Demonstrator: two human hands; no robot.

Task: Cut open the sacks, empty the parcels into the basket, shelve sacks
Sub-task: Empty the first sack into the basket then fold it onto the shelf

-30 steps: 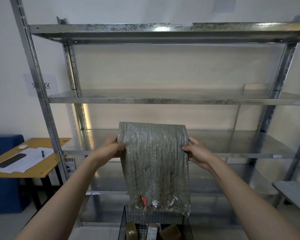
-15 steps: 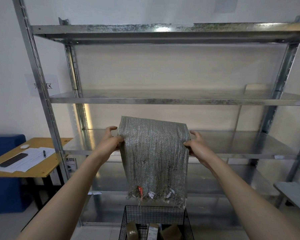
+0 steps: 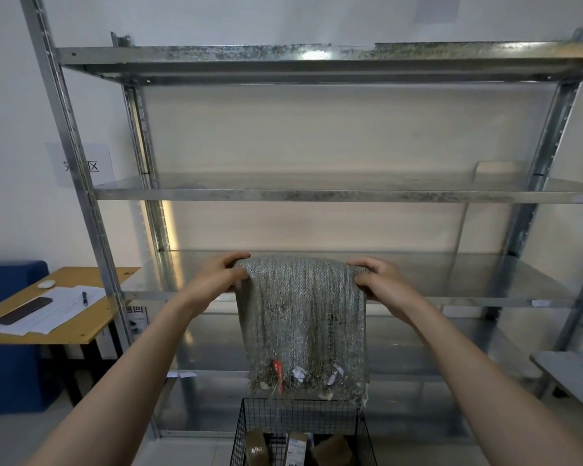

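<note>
A folded grey woven sack hangs in front of the metal shelving. Its folded top edge lies at the front of the middle shelf. My left hand grips the sack's top left corner and my right hand grips the top right corner. The frayed cut end with red and white tags dangles just above a black wire basket. Brown parcels lie inside the basket.
The steel rack has several bare shelves. A wooden desk at the left carries papers, a pen and a dark phone. A blue bin stands under it. A grey table corner juts in at the right.
Both hands have carried the sack forward and a little up, bringing its folded top edge onto the front of the middle shelf. My view has moved closer to the rack.
</note>
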